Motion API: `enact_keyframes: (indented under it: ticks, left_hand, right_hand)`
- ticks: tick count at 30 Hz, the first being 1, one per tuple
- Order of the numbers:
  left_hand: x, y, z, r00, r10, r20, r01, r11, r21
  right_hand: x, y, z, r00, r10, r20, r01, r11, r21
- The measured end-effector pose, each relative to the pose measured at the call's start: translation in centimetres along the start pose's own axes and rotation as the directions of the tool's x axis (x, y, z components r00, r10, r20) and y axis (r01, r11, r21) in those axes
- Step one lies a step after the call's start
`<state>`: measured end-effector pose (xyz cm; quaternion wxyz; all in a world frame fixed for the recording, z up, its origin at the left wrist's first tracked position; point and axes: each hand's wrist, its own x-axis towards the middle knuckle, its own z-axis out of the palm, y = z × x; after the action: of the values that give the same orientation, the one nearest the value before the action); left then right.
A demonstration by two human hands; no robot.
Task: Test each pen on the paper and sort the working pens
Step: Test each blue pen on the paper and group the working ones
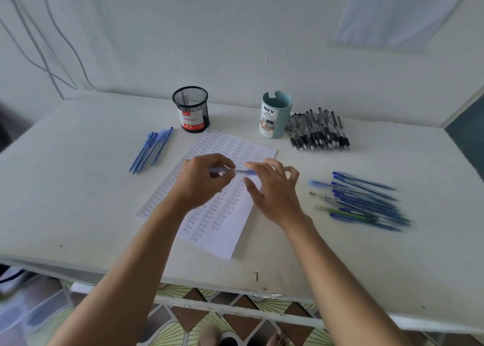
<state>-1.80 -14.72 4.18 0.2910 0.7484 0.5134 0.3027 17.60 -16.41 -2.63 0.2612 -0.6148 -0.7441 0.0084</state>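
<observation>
Above the paper [222, 230] our left hand [201, 183] pinches a blue pen [237, 171] level, while our right hand [276, 192], fingers loosely spread and holding nothing, hovers at its end, probably to take it for writing.

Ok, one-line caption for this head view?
Over the paper, the left hand holds a blue pen, the right hand open beside its end.

Left hand [201, 180] pinches a blue pen [239, 171] over the paper [225, 233]; right hand [275, 191] beside it — fingers spread.
</observation>
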Motion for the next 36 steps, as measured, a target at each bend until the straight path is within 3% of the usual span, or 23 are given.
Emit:
enact_keyframes:
  ticks: [4,8,12,17,21,23,27,36]
  left_hand:
    - [0.0,0.5,0.6,0.995,-0.093,-0.042,0.074,0.940,-0.333]
    - [0.0,0.2,1.4,0.999,0.010,0.050,0.002,0.970,-0.243]
    - [0.0,0.7,1.7,0.999,-0.006,-0.042,-0.002,0.979,-0.202]
    - [0.5,0.5,2.9,0.978,-0.169,-0.119,0.129,0.949,-0.287]
    - [0.6,-0.1,4.1,0.957,-0.273,-0.093,0.184,0.826,-0.532]
    - [0.5,-0.6,4.6,0.959,-0.271,-0.080,0.179,0.800,-0.572]
    - [0.2,-1.9,4.8,0.962,-0.264,-0.064,0.197,0.840,-0.506]
    - [-0.2,-3.3,5.2,0.934,-0.334,-0.123,0.163,0.708,-0.688]
  right_hand:
    - [-0.3,-0.8,-0.4,1.000,0.004,-0.026,-0.001,0.994,0.108]
    - [-0.5,-1.8,-0.9,0.995,-0.029,-0.096,0.050,0.974,0.222]
    - [-0.7,-2.5,-1.3,0.983,0.017,-0.181,0.020,0.979,0.201]
    - [-0.4,-3.1,-1.3,0.985,0.042,-0.166,-0.022,0.993,0.117]
    - [0.3,-3.2,-0.7,0.991,0.039,-0.129,-0.037,0.999,0.021]
    - [0.4,-3.1,-0.3,0.992,0.028,-0.120,-0.029,1.000,-0.007]
    - [0.1,-2.9,0.6,0.992,0.035,-0.120,-0.041,0.998,-0.048]
    - [0.4,-4.1,2.2,0.991,0.026,-0.129,-0.034,0.997,-0.068]
